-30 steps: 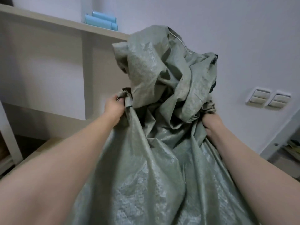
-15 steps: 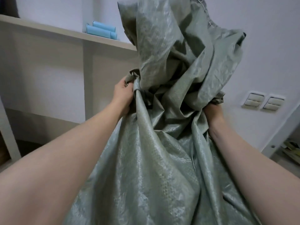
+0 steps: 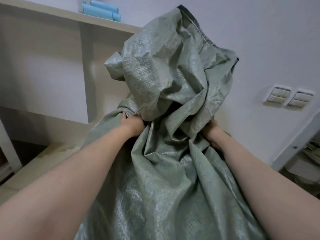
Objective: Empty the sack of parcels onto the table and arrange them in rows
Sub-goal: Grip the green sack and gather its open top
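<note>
Sack (image 3: pixel 164 170) held up in front of the person, apparently over the table (image 3: pixel 43 161). Left hand (image 3: pixel 133 125) and right hand (image 3: pixel 212 130) each clench a bunch of fabric, fingers curled tight. The stitched end flops above them, presumably raised so parcels slide out below. No parcels visible. Shelf (image 3: pixel 52 13) stands close behind on the left; the bare wall on the right leaves shaking room.

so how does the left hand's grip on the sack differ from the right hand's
The left hand sits slightly higher in the picture than the right hand. The left hand clutches a bunched fold on the left side of the grey-green woven sack; the right hand grips its right side, partly under an overhanging flap. Both hands curl into the cloth, with arms outstretched.
</note>
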The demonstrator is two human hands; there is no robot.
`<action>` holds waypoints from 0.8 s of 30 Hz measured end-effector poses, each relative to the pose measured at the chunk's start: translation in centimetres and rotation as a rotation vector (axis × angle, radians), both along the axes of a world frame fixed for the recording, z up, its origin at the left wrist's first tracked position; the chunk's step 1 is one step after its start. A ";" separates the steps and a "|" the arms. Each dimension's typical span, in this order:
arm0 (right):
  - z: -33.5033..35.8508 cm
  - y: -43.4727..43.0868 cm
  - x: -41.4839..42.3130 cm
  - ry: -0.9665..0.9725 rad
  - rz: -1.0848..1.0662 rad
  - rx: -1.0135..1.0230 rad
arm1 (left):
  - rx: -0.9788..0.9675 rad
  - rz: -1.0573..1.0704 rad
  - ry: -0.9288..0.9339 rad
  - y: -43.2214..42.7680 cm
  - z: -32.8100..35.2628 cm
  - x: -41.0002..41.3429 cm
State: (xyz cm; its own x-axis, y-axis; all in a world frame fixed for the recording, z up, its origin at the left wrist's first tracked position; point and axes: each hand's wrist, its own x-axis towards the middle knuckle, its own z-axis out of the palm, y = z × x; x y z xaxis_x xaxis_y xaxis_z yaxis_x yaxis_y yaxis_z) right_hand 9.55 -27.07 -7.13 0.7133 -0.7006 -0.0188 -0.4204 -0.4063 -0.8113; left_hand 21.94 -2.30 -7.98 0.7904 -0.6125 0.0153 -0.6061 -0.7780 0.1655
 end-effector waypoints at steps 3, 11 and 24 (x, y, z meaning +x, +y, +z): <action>1.4 1.5 -2.1 -0.028 0.019 -0.009 | -0.171 0.105 -0.086 0.8 0.6 -1.4; 7.3 5.1 -10.1 0.452 0.213 -0.348 | -0.321 0.385 0.292 4.9 2.4 -6.6; 6.2 9.5 -14.7 0.708 0.386 -0.337 | 0.059 0.262 0.234 5.8 2.7 -14.5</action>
